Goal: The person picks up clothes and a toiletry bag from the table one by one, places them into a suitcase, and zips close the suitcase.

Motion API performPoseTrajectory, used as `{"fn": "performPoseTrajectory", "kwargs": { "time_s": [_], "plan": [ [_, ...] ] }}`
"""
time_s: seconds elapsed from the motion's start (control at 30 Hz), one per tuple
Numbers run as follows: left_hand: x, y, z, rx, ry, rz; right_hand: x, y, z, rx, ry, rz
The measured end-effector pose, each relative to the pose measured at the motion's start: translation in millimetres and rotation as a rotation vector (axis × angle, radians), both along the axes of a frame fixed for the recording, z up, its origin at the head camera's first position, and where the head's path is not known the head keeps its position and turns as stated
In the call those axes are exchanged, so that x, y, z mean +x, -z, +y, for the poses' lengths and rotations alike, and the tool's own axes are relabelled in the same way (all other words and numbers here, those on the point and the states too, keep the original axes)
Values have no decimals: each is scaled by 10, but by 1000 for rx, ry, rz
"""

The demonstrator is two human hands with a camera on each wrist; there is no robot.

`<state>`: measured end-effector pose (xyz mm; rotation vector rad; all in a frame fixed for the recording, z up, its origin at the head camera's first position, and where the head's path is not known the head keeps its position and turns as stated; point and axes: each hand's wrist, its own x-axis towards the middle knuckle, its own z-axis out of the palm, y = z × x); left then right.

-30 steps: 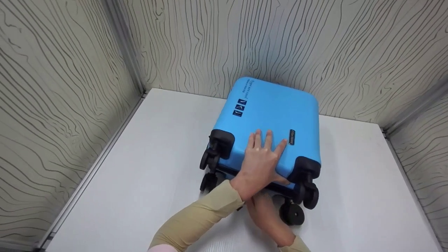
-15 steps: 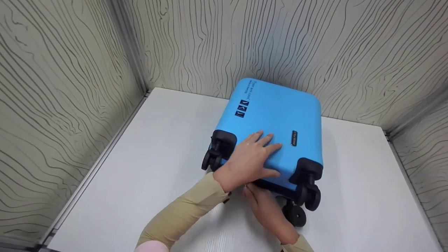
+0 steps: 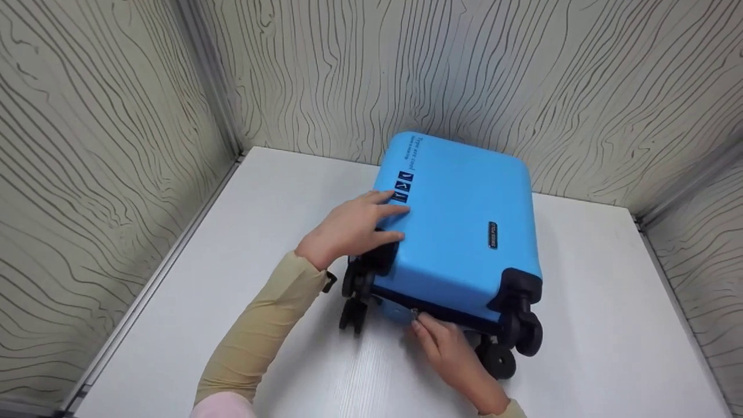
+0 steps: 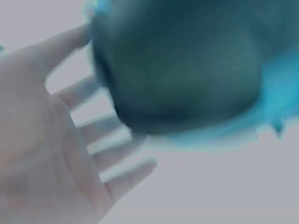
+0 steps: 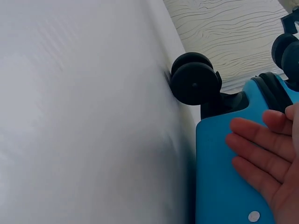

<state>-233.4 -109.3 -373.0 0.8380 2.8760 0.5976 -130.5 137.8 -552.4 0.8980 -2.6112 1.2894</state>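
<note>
A light blue hard-shell suitcase [image 3: 453, 197] lies flat on the white table with its wheels toward me. My left hand [image 3: 351, 226] is over its left edge near the black corner guard, fingers spread. In the left wrist view, blurred, the open palm of that hand faces a dark, blue-edged shape; contact is unclear. At the suitcase's wheel end, my right hand [image 3: 455, 351] pinches a small metallic zipper pull [image 3: 414, 313] between thumb and index finger on the dark zipper band [image 5: 273, 91]. Its other fingers extend along the blue shell in the right wrist view.
Black caster wheels [image 3: 528, 334] stick out at the suitcase's near corners, beside my right hand. Wood-grain patterned panels [image 3: 371, 75] enclose the white table [image 3: 278, 232] at the back and sides.
My left hand has moved off the suitcase's lower middle, leftward and up to its left edge. The right hand stays by the zipper, now uncovered. The suitcase has shifted slightly right and toward me.
</note>
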Motion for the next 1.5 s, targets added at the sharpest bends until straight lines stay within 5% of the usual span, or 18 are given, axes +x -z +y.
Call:
{"fn": "performPoseTrajectory", "kwargs": {
  "time_s": [0.17, 0.37, 0.63, 0.77, 0.97, 1.33, 1.5],
  "plan": [
    [-105, 29, -107, 29, 11, -64, 94, -1, 114, -10, -6, -82],
    [-183, 62, -91, 62, 44, -49, 183, -1, 244, -36, 0, -33],
    [-384, 240, -86, 154, -25, -65, 302, -5, 269, -85, 5, -2],
    [-434, 365, -104, 214, -47, -88, 304, -16, 213, -110, 32, -69],
    [-415, 498, -100, 257, -60, -92, 330, 8, 163, -123, 77, -135],
    [-334, 582, -101, 310, -86, -78, 339, 38, 152, -221, 90, -66],
    [-265, 596, -93, 264, -98, 12, 308, 35, 209, -288, 113, -53]
  ]
}}
